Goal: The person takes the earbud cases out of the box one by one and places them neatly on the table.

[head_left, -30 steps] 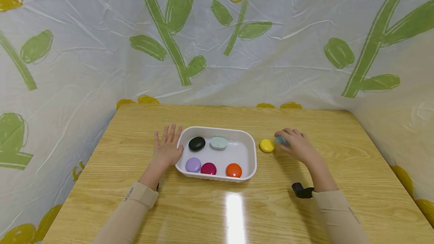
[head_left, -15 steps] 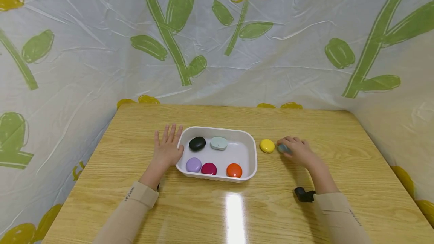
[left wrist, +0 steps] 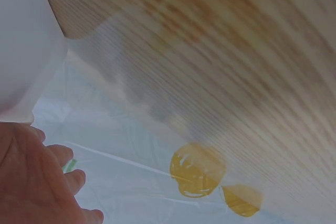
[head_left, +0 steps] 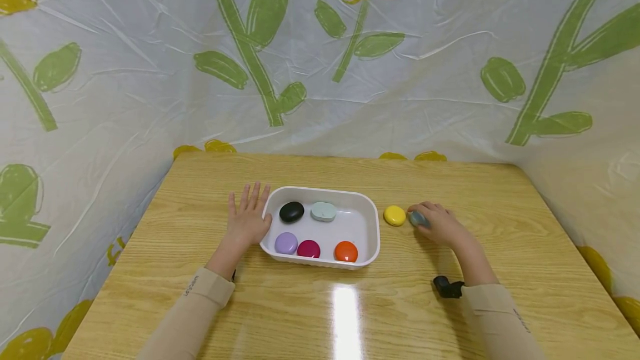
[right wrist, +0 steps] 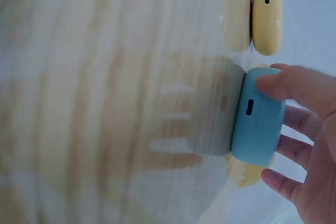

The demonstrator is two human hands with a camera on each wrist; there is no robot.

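Note:
A blue rounded case with a small charging port stands on the tabletop; my right hand pinches it, thumb on its near side. Close to its left lies a round yellow case, also with a port in the right wrist view. My left hand lies at the left end of a white tray, fingers straight and spread, thumb at the rim. Inside the tray are a black oval piece, a pale mint one, a lavender one, a crimson one and an orange one.
The wooden table meets a white curtain printed with flowers at the back and sides. A black wrist-worn device sticks out by the right sleeve. Light glares off the table's front.
My right hand has moved slightly right and down with the blue case, from just beside the yellow one to a small gap away. The left hand has kept its place.

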